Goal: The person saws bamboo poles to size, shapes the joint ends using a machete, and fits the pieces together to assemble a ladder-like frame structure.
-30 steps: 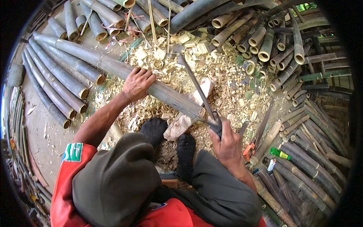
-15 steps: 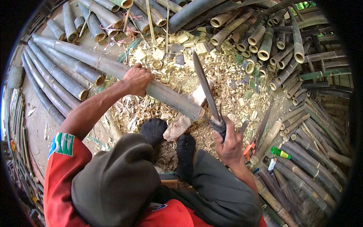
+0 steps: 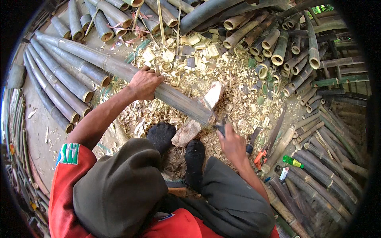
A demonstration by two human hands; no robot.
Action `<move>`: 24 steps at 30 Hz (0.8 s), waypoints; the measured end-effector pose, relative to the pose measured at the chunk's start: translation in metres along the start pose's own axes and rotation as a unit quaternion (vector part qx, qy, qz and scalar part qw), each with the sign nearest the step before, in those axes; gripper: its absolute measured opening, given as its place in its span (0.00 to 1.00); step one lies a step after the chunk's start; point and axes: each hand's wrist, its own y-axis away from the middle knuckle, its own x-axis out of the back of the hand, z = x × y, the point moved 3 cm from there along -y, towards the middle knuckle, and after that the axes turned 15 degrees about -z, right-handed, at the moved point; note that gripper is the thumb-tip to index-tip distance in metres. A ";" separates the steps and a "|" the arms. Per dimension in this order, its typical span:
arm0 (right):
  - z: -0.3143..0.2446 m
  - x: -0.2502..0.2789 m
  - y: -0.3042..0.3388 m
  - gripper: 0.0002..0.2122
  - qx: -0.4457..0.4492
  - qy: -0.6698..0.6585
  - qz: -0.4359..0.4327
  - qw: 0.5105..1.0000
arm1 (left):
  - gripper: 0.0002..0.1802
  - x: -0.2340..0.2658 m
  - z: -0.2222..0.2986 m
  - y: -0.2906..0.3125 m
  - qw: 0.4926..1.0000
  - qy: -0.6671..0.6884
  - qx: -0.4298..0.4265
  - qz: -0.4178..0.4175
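A long grey-brown bamboo pole (image 3: 182, 102) slants from the far left down to the middle, its cut end near my feet. My left hand (image 3: 146, 82) is closed over the pole, a little way up from that end. My right hand (image 3: 231, 141), slightly blurred, grips the dark handle of a machete (image 3: 220, 127) right beside the cut end. Most of its blade is hidden or too foreshortened to make out, and I cannot tell whether it touches the bamboo. Beneath and beside the pole's end lie two pale blocks, one nearer (image 3: 186, 133) and one farther (image 3: 213, 95).
Wood chips (image 3: 166, 111) cover the ground around my dark-covered feet (image 3: 194, 158). More bamboo poles (image 3: 59, 79) lie at the left, with stacked pieces (image 3: 278, 47) at the far right. A saw with an orange handle (image 3: 260, 158) and a green bottle (image 3: 293, 161) rest at the right.
My right hand has swung the machete down and slightly left, from blade raised to beside the pole's cut end. My left hand keeps its hold on the pole.
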 end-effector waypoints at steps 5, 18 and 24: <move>-0.031 0.033 -0.002 0.15 0.017 0.035 -0.010 0.999 | 0.20 -0.019 -0.016 0.008 1.000 0.020 0.014 0.011; -0.011 0.038 -0.004 0.19 0.049 0.036 0.054 0.997 | 0.21 -0.017 -0.011 0.004 1.000 0.004 0.022 0.016; -0.018 0.029 0.014 0.17 0.232 -0.014 0.238 0.943 | 0.19 -0.022 -0.002 0.016 0.990 -0.014 -0.008 0.141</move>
